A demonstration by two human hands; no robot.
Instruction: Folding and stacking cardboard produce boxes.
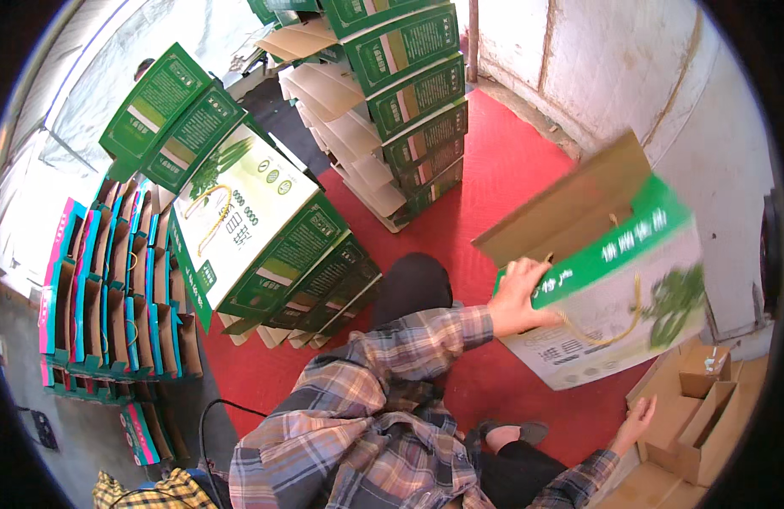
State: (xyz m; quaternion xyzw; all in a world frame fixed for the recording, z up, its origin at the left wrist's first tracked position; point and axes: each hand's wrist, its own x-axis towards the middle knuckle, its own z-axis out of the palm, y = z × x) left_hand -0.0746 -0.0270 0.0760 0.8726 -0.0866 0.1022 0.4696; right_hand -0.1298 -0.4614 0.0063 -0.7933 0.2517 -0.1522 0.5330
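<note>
My left hand [523, 297] is closed on the upper rim of a green and white cardboard gift box [596, 314], near its left corner. The box is tilted, with its brown lid flap [570, 204] standing up and a yellow cord handle [630, 327] on the side toward me. Lower right, my right hand [636, 422] holds nothing visible, its fingers stretched out and apart. It is beside brown cardboard inserts [693, 416], and I cannot tell whether it touches them.
Two stacks of green gift boxes, a near one [282, 271] and a far one [417, 110], stand on the red floor mat [511, 136]. Folded teal and pink cartons [112, 297] are piled at left. A white wall [613, 59] runs along the right.
</note>
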